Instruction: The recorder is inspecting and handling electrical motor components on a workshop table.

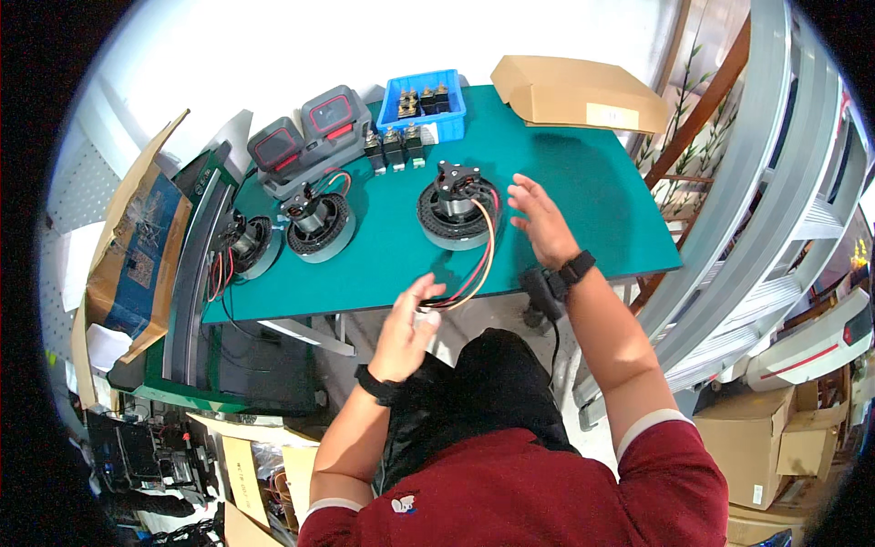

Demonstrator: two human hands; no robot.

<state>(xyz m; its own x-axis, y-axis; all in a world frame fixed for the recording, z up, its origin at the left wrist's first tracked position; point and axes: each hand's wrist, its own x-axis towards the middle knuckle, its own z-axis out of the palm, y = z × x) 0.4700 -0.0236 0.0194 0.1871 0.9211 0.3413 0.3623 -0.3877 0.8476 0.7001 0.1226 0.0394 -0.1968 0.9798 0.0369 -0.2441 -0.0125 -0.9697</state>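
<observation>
A round black wheel motor (453, 214) with a bracket on top lies on the green table in front of me. Its red, pale and black wires (488, 251) loop forward to the table's front edge. At the wire ends is my left hand (408, 330), thumb and fingers apart; whether it touches the wires I cannot tell. To the right of the motor, my right hand (544, 223) is raised with fingers spread and nothing in it. Two similar motors stand farther left: one wheel motor (321, 228) and another wheel motor (255, 248) by the table's left side.
Black block-shaped parts (394, 146) stand before a blue bin (451, 128) holding more. A grey-and-red case (314, 132) sits at the back left, a cardboard box (583, 91) at the back right. Metal ladders (729, 228) flank the right side; an open carton (146, 264) stands left.
</observation>
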